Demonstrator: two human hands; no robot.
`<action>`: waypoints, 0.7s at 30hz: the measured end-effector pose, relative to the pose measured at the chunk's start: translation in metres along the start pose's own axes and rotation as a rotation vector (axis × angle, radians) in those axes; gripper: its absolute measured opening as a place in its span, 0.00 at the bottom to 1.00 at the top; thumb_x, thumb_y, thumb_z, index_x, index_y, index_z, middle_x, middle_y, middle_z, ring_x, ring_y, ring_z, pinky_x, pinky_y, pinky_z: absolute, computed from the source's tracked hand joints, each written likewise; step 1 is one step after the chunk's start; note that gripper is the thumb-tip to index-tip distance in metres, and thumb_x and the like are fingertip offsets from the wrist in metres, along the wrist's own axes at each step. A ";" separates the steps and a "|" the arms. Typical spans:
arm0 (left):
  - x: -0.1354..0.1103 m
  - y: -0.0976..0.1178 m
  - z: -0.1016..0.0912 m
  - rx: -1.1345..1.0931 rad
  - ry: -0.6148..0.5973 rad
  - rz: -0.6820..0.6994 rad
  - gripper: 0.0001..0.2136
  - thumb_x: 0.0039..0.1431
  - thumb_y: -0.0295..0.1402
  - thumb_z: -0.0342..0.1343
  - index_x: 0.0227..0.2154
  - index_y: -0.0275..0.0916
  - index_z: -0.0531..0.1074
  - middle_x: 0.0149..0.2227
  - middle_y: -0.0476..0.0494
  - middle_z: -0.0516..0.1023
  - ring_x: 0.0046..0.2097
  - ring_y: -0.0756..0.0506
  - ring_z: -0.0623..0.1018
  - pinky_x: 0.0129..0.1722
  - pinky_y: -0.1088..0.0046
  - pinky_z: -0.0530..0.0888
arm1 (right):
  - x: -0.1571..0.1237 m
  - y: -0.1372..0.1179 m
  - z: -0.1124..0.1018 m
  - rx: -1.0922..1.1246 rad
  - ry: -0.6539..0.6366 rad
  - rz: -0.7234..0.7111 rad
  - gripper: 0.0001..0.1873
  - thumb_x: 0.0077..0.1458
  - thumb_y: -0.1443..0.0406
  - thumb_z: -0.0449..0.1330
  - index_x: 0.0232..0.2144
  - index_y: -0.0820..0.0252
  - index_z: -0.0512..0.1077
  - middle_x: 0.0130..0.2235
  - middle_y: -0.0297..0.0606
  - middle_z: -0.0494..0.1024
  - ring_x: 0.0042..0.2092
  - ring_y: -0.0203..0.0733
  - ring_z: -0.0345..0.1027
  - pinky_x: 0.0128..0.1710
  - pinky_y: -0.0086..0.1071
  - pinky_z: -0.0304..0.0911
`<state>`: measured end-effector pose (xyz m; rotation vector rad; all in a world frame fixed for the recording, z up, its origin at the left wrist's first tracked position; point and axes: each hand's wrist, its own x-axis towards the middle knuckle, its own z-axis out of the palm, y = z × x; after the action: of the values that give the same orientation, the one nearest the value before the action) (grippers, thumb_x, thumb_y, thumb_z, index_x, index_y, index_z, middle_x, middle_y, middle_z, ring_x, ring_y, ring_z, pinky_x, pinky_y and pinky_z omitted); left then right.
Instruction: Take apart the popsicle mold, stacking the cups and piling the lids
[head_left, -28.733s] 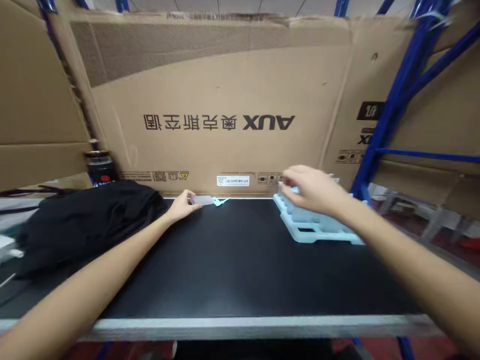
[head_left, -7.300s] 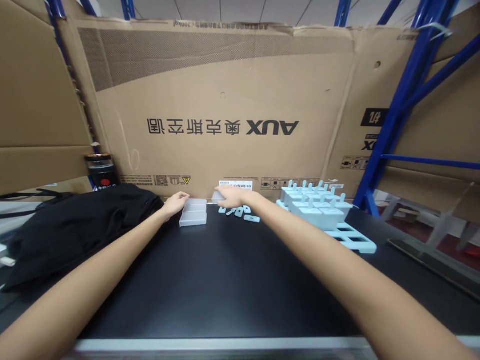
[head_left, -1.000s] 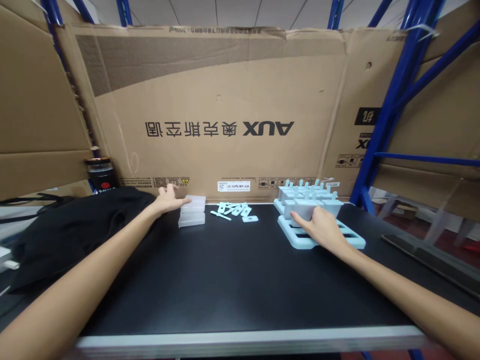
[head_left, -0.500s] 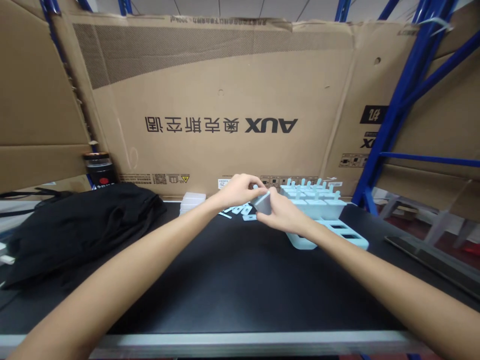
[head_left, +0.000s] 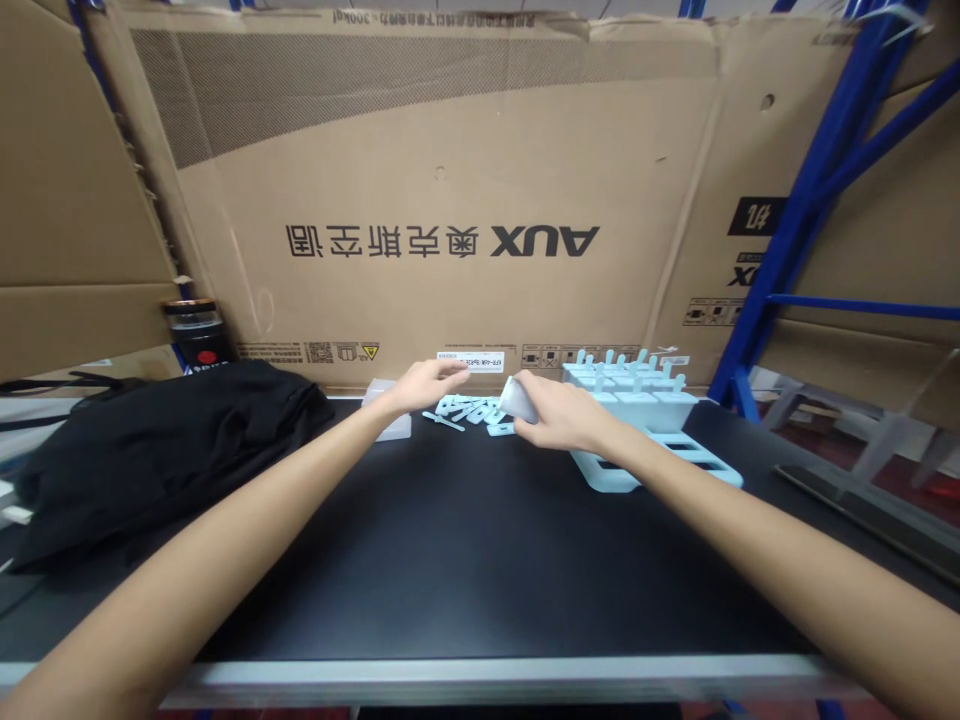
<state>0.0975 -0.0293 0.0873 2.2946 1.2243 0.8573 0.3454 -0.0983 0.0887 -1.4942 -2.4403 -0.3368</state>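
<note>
In my right hand [head_left: 556, 412] is a small translucent popsicle mould [head_left: 519, 400], tilted, with its narrow side gripped between thumb and fingers. My left hand [head_left: 429, 382] is empty, its fingers stretched to the right, apart from the mould. Just below and right of it lies a pile of light blue popsicle sticks [head_left: 472, 408]. Clear white moulds [head_left: 395, 428] stand behind and under my left wrist, partly hidden. To the right, a group of filled-in light blue moulds with upright sticks [head_left: 637, 400] stands at the back of a light blue rack [head_left: 611, 478].
A black cloth bag [head_left: 172, 450] lies on the left of the black table [head_left: 480, 570]. Behind it stands a dark jar [head_left: 196, 335]. A large cardboard sheet [head_left: 442, 140] closes off the back. On the right are a blue shelf post [head_left: 795, 210] and a flat dark object [head_left: 862, 515].
My left hand has let go of the mould's stick end and moved left. The mould stays in my right hand, now turned slightly. The view has tilted down a little.
</note>
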 end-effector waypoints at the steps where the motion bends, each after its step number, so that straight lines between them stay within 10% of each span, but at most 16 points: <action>1: -0.002 0.005 0.002 -0.048 -0.059 0.009 0.23 0.63 0.47 0.54 0.56 0.40 0.70 0.57 0.39 0.74 0.53 0.40 0.77 0.53 0.63 0.71 | 0.002 -0.002 0.000 -0.026 0.005 -0.013 0.20 0.52 0.57 0.52 0.47 0.57 0.60 0.42 0.44 0.76 0.36 0.48 0.70 0.29 0.35 0.50; 9: -0.001 0.025 0.026 -0.516 -0.424 0.066 0.19 0.60 0.47 0.59 0.46 0.37 0.73 0.48 0.37 0.78 0.45 0.45 0.80 0.50 0.66 0.73 | 0.006 -0.010 -0.001 -0.127 0.009 -0.016 0.24 0.55 0.53 0.50 0.51 0.56 0.61 0.41 0.44 0.79 0.36 0.51 0.73 0.28 0.35 0.52; 21: -0.003 -0.032 -0.009 0.240 0.030 -0.004 0.23 0.60 0.49 0.52 0.50 0.37 0.72 0.49 0.37 0.78 0.51 0.39 0.77 0.51 0.62 0.72 | 0.001 0.007 0.003 0.028 -0.125 -0.015 0.24 0.58 0.48 0.49 0.44 0.61 0.62 0.49 0.53 0.69 0.38 0.50 0.70 0.37 0.43 0.63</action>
<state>0.0710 -0.0141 0.0742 2.4714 1.4125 0.7822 0.3514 -0.0935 0.0870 -1.5295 -2.5426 -0.2173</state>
